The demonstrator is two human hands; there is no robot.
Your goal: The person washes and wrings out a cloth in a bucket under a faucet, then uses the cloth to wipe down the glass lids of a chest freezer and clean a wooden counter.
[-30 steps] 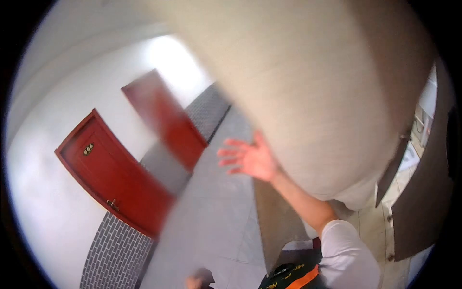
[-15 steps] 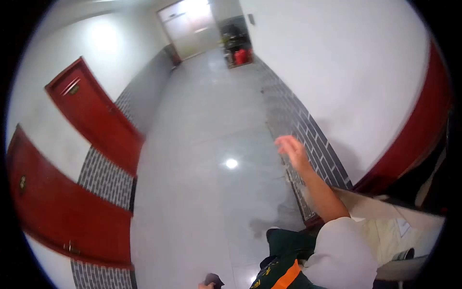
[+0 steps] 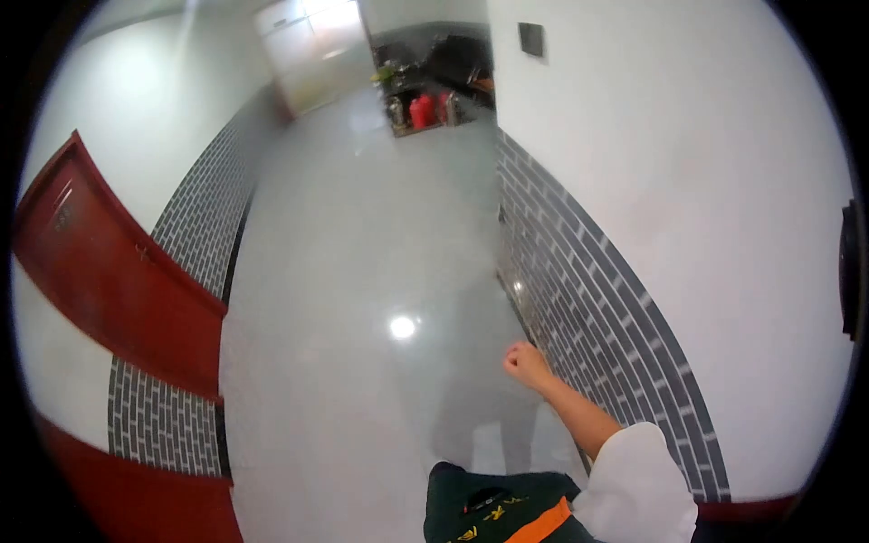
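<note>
My right hand (image 3: 527, 364) is out ahead of me on a bent arm, beside the grey brick-patterned lower wall (image 3: 597, 299). Its fingers are curled in, and no object shows in them. A white sleeve (image 3: 638, 484) covers the upper arm. Below it is the dark green apron (image 3: 516, 493) on my body, with an orange band, yellow lettering and a dark slim item at its upper part. My left hand is out of view.
A pale shiny floor (image 3: 344, 253) runs down the corridor. Red doors, one of them fully visible (image 3: 118, 267), line the left wall. At the far end, red containers (image 3: 422, 111) stand by dark seating (image 3: 457, 61), near a bright glazed door (image 3: 317, 54). A dark wall plate (image 3: 531, 39) is at upper right.
The view has moved forward along the corridor. My right hand has dropped lower and its fingers have curled. My left hand, at the bottom edge before with something dark, has left the view.
</note>
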